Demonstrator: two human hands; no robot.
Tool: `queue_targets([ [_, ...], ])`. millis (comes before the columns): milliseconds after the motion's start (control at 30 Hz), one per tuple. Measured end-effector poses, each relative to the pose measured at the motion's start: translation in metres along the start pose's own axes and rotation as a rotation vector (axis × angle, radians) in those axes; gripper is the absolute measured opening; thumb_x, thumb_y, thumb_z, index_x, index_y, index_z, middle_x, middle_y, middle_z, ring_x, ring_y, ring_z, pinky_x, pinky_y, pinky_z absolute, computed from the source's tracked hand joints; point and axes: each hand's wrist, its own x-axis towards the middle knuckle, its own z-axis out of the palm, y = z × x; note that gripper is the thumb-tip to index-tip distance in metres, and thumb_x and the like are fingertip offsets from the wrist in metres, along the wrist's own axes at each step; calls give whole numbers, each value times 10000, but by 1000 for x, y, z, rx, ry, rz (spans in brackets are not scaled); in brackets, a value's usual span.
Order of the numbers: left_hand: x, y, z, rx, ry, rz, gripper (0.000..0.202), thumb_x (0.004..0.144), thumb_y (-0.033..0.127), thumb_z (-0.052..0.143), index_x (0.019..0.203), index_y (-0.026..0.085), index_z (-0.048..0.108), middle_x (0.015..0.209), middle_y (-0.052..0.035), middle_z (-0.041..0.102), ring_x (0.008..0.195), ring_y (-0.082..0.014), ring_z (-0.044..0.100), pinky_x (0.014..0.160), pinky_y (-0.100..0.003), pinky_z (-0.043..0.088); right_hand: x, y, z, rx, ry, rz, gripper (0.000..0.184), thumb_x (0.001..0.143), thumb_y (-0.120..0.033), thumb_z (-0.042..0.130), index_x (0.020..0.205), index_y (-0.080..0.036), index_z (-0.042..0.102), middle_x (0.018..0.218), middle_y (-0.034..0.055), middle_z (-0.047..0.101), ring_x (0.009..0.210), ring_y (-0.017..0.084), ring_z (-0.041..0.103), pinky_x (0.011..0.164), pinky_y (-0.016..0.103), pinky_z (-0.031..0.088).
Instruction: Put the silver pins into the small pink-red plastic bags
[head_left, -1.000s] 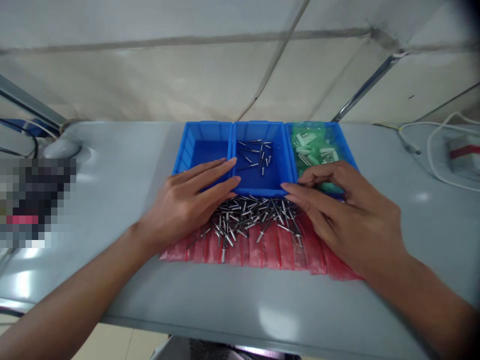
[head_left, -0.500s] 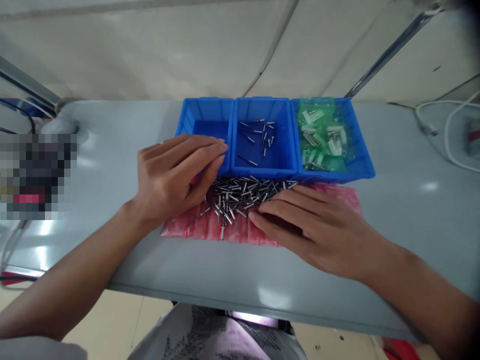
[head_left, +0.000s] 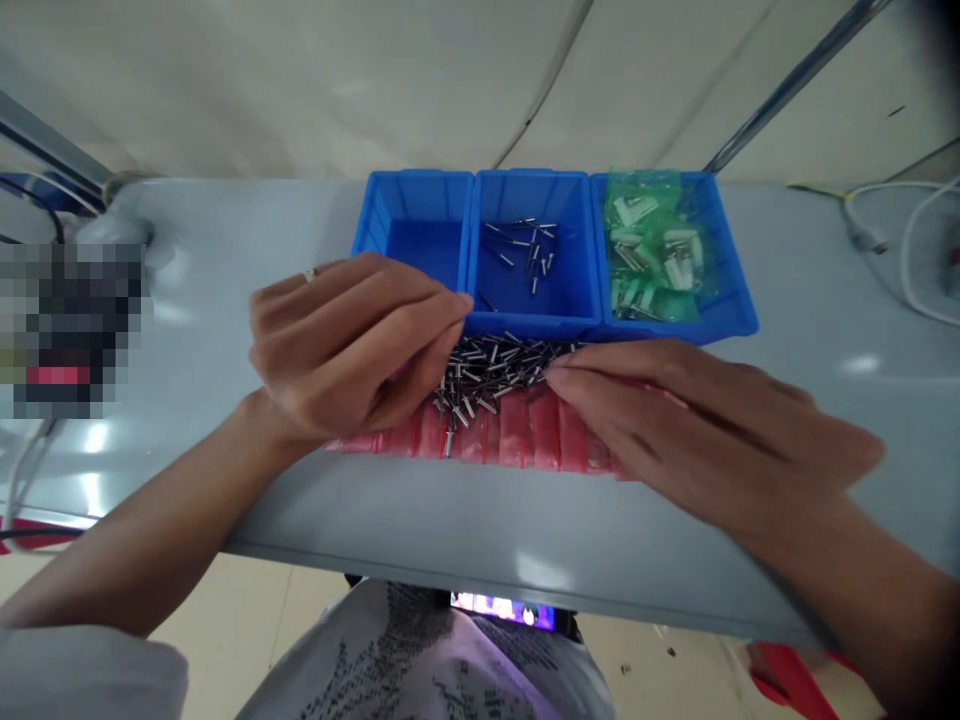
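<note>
Both hands have closed in since the earlier frame, and the heap of loose steel rivets (head_left: pixel 491 375) now forms a tighter band against the front of the blue bins. The left hand (head_left: pixel 352 340), wearing a thin ring (head_left: pixel 309 274), has curled and risen, its fingertips (head_left: pixel 457 335) at the heap's left edge. The right hand (head_left: pixel 675 420) lies flatter, its fingers (head_left: pixel 600 375) at the right edge. The hands stay apart, with the heap between them, and neither visibly clamps anything.

Beneath lie translucent red plastic bags (head_left: pixel 517 435) on a grey table (head_left: pixel 525 520). Behind stand three joined blue plastic bins: the left one (head_left: pixel 382 215), the middle one (head_left: pixel 525 195) with scattered rivets (head_left: pixel 521 250), and the right one (head_left: pixel 739 320) holding green bags (head_left: pixel 652 250) of white parts.
</note>
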Motion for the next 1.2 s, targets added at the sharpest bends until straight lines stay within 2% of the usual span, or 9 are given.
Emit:
queue_targets([
  [167, 5, 19, 3, -93, -95, 26, 353, 907, 293, 871, 1200, 141, 746, 1048, -74, 838, 962, -222, 825, 732, -325, 681, 12, -7, 4, 220, 56, 255, 202, 937, -124, 835, 1059, -283, 810, 984, -20, 851, 820, 139, 797, 759, 275, 677],
  [267, 7, 25, 4, -99, -91, 45, 271, 908, 226, 863, 1143, 168, 741, 1049, -50, 835, 970, -204, 822, 722, -298, 670, 17, -14, 7, 378, 51, 375, 202, 967, -134, 809, 1057, -314, 808, 1007, -57, 861, 846, 118, 806, 758, 257, 674],
  [367, 6, 26, 2, -103, -97, -6, 194, 921, 148, 820, 1092, 162, 730, 1002, -68, 828, 917, -214, 816, 689, -325, 652, 17, -18, 9, 447, 45, 417, 190, 972, -159, 813, 1059, -328, 822, 1004, -73, 864, 858, 118, 812, 742, 260, 681],
  [500, 5, 26, 1, -133, -97, -63, 180, 950, 209, 805, 1105, 171, 721, 991, -80, 823, 892, -230, 811, 699, -368, 667, 14, -18, 11, 544, 95, 539, 202, 959, -173, 829, 1059, -347, 853, 993, -66, 862, 805, 135, 812, 655, 286, 682],
  [700, 4, 27, 4, -136, -60, -78, 144, 957, 164, 777, 1072, 177, 692, 924, -60, 796, 854, -201, 789, 674, -332, 639, 14, -18, 15, 816, 172, 662, 238, 902, -128, 863, 1065, -301, 877, 964, -51, 855, 756, 117, 815, 624, 212, 690],
  [867, 3, 21, 6, -175, -31, -84, 218, 977, 340, 788, 1093, 182, 691, 948, -58, 800, 843, -207, 781, 653, -335, 615, 16, -17, 14, 843, 193, 710, 246, 887, -88, 865, 1027, -290, 880, 904, -35, 857, 717, 121, 815, 589, 166, 674],
  [1067, 7, 18, 5, -141, -5, -143, 313, 944, 206, 784, 1218, 174, 637, 1102, -105, 798, 1007, -247, 785, 876, -384, 643, 14, -11, 19, 1013, 196, 852, 186, 891, -116, 873, 1032, -237, 885, 856, 13, 859, 724, 198, 844, 651, 228, 738],
  [1133, 7, 17, 6, -122, -4, -166, 299, 950, 171, 751, 1225, 170, 632, 1095, -109, 797, 1007, -250, 779, 878, -390, 635, 14, -10, 20, 1041, 224, 845, 218, 927, -112, 836, 1097, -241, 880, 983, 39, 876, 862, 221, 866, 788, 285, 766],
  [1200, 5, 17, 8, -97, 12, -173, 276, 947, 165, 736, 1206, 180, 642, 1064, -92, 801, 972, -240, 773, 832, -376, 630, 15, -8, 19, 1070, 240, 783, 354, 969, -90, 775, 1260, -281, 838, 1221, 65, 857, 1138, 255, 841, 1006, 375, 741],
])
